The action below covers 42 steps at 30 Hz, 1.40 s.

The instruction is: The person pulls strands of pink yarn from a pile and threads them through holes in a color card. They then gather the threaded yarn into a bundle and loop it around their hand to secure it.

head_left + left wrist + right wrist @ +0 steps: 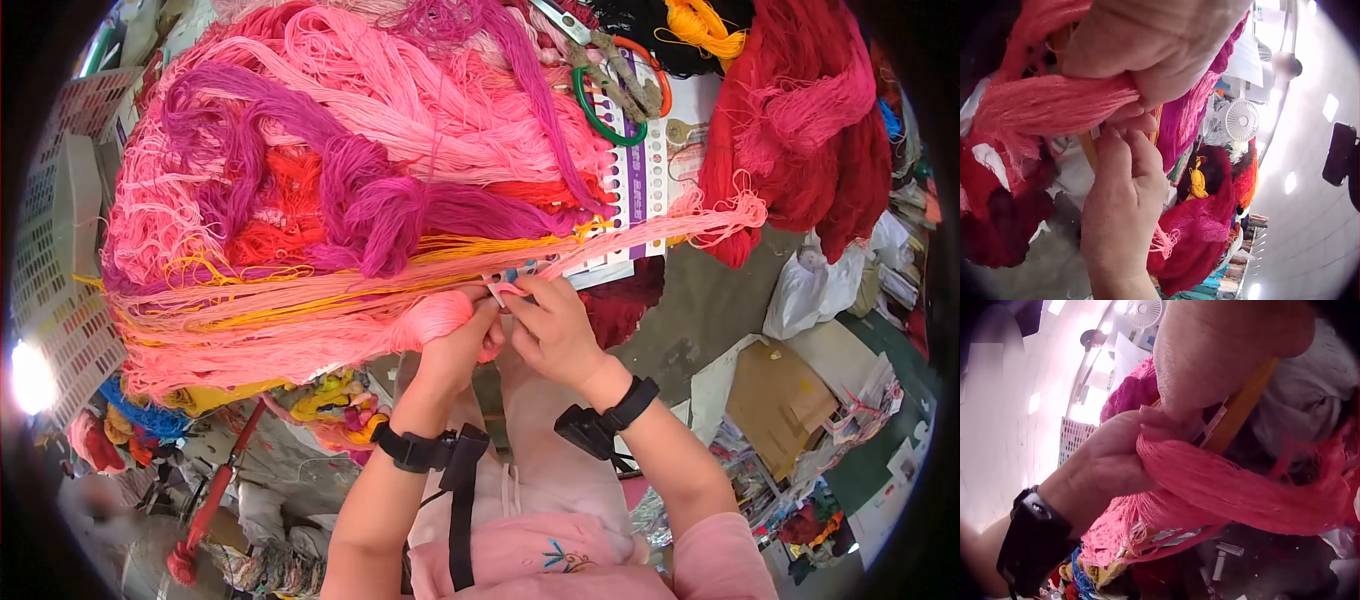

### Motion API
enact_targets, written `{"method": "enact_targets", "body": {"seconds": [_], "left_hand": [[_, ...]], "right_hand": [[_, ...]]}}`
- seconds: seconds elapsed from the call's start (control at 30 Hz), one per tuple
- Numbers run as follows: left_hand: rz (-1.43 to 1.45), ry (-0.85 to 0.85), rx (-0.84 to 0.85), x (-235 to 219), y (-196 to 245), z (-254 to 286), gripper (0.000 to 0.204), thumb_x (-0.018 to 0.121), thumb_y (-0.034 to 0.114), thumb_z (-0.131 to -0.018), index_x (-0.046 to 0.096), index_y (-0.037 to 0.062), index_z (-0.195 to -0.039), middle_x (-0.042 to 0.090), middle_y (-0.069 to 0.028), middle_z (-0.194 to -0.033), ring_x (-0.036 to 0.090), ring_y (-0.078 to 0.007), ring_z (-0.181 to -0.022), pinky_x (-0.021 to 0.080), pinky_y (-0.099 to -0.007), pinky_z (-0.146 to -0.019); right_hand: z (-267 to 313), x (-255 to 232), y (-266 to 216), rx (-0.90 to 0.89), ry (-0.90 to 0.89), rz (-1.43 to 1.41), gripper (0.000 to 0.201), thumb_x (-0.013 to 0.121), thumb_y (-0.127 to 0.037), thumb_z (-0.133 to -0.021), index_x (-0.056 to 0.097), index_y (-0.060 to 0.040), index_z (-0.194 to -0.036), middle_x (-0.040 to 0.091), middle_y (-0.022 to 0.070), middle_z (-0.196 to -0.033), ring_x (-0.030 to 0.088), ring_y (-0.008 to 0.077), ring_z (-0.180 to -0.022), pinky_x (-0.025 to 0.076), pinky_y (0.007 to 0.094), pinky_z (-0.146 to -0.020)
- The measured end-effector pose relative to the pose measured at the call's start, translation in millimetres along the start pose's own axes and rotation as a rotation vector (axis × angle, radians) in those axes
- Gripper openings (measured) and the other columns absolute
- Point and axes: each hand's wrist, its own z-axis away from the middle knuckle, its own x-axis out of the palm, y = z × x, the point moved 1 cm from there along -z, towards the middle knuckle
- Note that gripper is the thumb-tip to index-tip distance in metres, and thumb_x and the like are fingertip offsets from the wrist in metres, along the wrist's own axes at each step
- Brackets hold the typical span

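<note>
So the left hand [462, 345] has its fingers wrapped round a salmon-pink yarn bundle [430, 318], right at the near edge of the bench [1249, 403]. The right hand [557, 332] is bent in beside it, fingertips close together, but I can't tell what they're pinching, if anything. I'd keep that left grip firm, strands flat, and work small so loose ends don't snag.
</note>
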Motion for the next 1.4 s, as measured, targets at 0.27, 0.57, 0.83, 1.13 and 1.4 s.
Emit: {"method": "enact_targets", "body": {"seconds": [0.27, 0.57, 0.83, 1.13, 1.4], "left_hand": [[-0.031, 0.063, -0.138, -18, 15, 10, 0.011, 0.047, 0.010, -0.079, 0.052, 0.0010, -0.074, 0.047, 0.0001, -0.057, 0.039, -0.0046, -0.046, 0.030, -0.0170, -0.042], [0.062, -0.004, -0.151, -28, 27, 14, 0.016, 0.052, 0.013, -0.078, 0.053, -0.0021, -0.085, 0.051, -0.0015, -0.064, 0.033, -0.0037, -0.044, 0.027, -0.0163, -0.041], [-0.192, -0.264, -0.318, -13, 33, 3, 0.021, 0.047, 0.014, -0.080, 0.046, 0.0031, -0.098, 0.051, -0.0021, -0.060, 0.038, -0.0046, -0.038, 0.026, -0.0144, -0.035], [0.103, 0.165, -0.110, -111, 90, 66, 0.020, 0.046, 0.023, -0.083, 0.048, 0.0049, -0.093, 0.041, 0.0022, -0.047, 0.035, -0.0040, -0.036, 0.025, -0.0152, -0.032], [0.771, 0.577, 0.396, -254, 154, 156, 0.021, 0.042, 0.014, -0.084, 0.046, -0.0011, -0.098, 0.046, 0.0023, -0.059, 0.032, -0.0011, -0.037, 0.025, -0.0151, -0.032]], "right_hand": [[-3, 1, 14, 0.132, -0.025, -0.234, 0.027, 0.049, 0.003, -0.057, 0.057, -0.0032, -0.082, 0.050, 0.0109, -0.086, 0.049, 0.0264, -0.077, 0.041, 0.0324, -0.066], [-1, 6, 15, 0.051, 0.045, -0.204, 0.029, 0.051, 0.002, -0.056, 0.054, -0.0045, -0.084, 0.050, 0.0082, -0.083, 0.048, 0.0258, -0.077, 0.038, 0.0337, -0.066], [-8, 4, 10, 0.324, 0.052, -0.517, 0.023, 0.052, 0.002, -0.061, 0.051, -0.0041, -0.083, 0.050, 0.0107, -0.077, 0.049, 0.0268, -0.071, 0.039, 0.0339, -0.061], [-13, 13, 3, 0.290, -0.060, -0.202, 0.027, 0.062, -0.014, -0.059, 0.053, -0.0043, -0.082, 0.046, 0.0106, -0.079, 0.049, 0.0271, -0.073, 0.039, 0.0336, -0.061], [-20, 5, 1, 0.179, -0.098, -0.195, 0.026, 0.058, -0.009, -0.058, 0.056, -0.0099, -0.084, 0.046, 0.0098, -0.082, 0.046, 0.0274, -0.081, 0.037, 0.0371, -0.067]]}}
